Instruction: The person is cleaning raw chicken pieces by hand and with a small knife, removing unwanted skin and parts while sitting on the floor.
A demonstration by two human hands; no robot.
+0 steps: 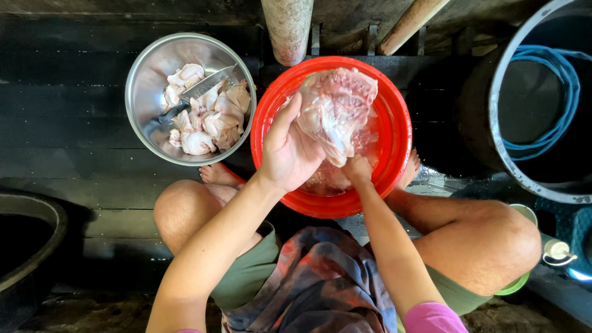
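On the left I see a steel bowl (148, 80) with cut chicken pieces (206, 114) and a knife (197, 92) in it. My left hand (290, 151) and right hand (357, 169) hold up a big raw chicken piece (338, 108), fingers closed on it, over the red basin (394, 123). I think I am washing it. Next I need a firm, careful grip, because it looks slippery.

1. One round red plastic basin (394, 132).
2. One round shiny steel bowl (143, 86).
3. One steel-bladed knife with a dark handle (196, 94), lying in that bowl.
4. One large pale raw piece of poultry (338, 108), held up.
5. Two bare hands: left hand (288, 148), right hand (357, 169).
6. One coiled blue hose (558, 92).
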